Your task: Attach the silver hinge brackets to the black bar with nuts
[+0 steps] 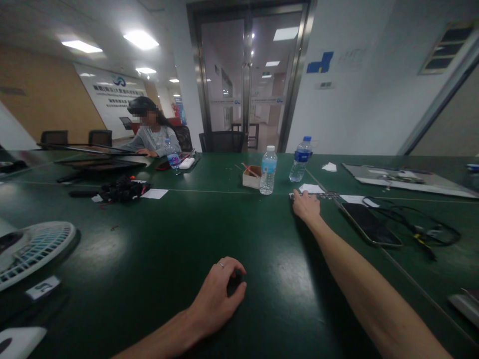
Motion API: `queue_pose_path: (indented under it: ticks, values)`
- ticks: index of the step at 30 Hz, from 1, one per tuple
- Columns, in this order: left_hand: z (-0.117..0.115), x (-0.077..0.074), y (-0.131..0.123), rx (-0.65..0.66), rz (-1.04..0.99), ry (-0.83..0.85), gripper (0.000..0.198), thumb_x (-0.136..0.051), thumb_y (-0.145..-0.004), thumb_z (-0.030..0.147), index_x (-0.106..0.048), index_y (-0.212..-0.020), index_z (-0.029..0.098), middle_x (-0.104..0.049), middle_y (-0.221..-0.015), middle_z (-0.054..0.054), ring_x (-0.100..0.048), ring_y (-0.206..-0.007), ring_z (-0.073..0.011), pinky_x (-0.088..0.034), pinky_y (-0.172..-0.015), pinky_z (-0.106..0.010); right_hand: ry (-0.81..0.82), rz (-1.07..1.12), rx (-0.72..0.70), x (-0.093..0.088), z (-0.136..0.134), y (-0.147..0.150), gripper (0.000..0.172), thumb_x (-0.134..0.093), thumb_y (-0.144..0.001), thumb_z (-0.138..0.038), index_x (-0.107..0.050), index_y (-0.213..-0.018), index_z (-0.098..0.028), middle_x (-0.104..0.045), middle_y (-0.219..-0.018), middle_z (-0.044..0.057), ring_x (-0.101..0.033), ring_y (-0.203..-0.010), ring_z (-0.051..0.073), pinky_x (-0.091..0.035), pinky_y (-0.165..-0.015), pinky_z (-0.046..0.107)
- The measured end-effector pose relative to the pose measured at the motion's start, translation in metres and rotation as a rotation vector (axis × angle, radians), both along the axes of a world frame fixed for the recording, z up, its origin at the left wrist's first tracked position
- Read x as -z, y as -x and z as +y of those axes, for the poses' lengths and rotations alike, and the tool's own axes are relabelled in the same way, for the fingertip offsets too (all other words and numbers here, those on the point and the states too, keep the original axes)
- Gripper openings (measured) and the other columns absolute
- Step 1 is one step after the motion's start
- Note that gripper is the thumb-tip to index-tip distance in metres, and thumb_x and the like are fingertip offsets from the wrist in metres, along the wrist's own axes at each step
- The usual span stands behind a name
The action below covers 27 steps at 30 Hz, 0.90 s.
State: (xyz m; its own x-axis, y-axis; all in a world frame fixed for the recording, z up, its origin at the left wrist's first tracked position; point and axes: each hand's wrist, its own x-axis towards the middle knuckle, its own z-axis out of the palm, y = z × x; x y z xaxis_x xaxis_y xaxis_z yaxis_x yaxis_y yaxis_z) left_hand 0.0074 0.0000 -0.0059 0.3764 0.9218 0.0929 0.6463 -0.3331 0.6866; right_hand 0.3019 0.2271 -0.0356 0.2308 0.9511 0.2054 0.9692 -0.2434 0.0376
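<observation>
My right hand is stretched far forward over the green table, its bent fingers on the left end of a thin, dark-and-light patterned strip. What kind of strip it is, I cannot make out, and my fingers hide part of it. Just beyond them lies a white paper slip. Near the front middle, my left hand rests with curved fingers, a gap between thumb and forefinger and nothing in it. A ring shows on one finger.
Two water bottles and a small open box stand ahead. On the right lie a phone, black cables and a pale board. A white fan is at left. Across the table sits a person.
</observation>
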Motion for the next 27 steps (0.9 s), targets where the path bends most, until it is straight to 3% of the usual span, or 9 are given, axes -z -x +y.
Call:
queue_pose_path:
  ticks: [9, 14, 20, 27]
  values:
    - [0.0001, 0.0004, 0.0000, 0.008, 0.014, -0.001, 0.014, -0.052, -0.083, 0.017, -0.056, -0.097, 0.019, -0.058, -0.097, -0.004, -0.055, -0.086, -0.0199, -0.048, -0.076, -0.032, 0.010, -0.002, -0.009, 0.0016, 0.0029, -0.0014, 0.037, -0.027, -0.094, -0.020, -0.052, -0.121, -0.022, -0.048, -0.120, 0.018, -0.047, -0.107, 0.032, -0.039, -0.081, 0.042]
    - [-0.0001, -0.0006, 0.0003, 0.005, 0.018, -0.002, 0.014, -0.052, -0.083, 0.018, -0.056, -0.097, 0.018, -0.058, -0.096, -0.004, -0.055, -0.086, -0.0198, -0.048, -0.077, -0.033, -0.006, 0.007, 0.002, 0.0026, 0.0042, -0.0023, 0.041, -0.025, -0.094, -0.018, -0.043, -0.130, -0.020, -0.047, -0.120, 0.018, -0.048, -0.105, 0.032, -0.039, -0.081, 0.043]
    - [-0.0004, -0.0003, 0.0004, 0.007, 0.025, 0.015, 0.015, -0.052, -0.084, 0.018, -0.057, -0.098, 0.019, -0.058, -0.099, -0.004, -0.055, -0.087, -0.0200, -0.048, -0.076, -0.032, 0.013, 0.015, -0.007, 0.0028, 0.0058, -0.0027, 0.037, -0.028, -0.093, -0.019, -0.051, -0.121, -0.023, -0.048, -0.119, 0.016, -0.048, -0.106, 0.033, -0.039, -0.082, 0.044]
    - [-0.0009, -0.0041, 0.0022, 0.016, 0.015, 0.062, 0.016, -0.051, -0.086, 0.020, -0.056, -0.101, 0.018, -0.057, -0.101, -0.004, -0.054, -0.090, -0.0202, -0.048, -0.077, -0.032, 0.002, 0.005, -0.005, 0.0026, 0.0009, -0.0016, 0.043, -0.024, -0.093, -0.016, -0.041, -0.132, -0.020, -0.047, -0.120, 0.018, -0.047, -0.107, 0.032, -0.039, -0.083, 0.043]
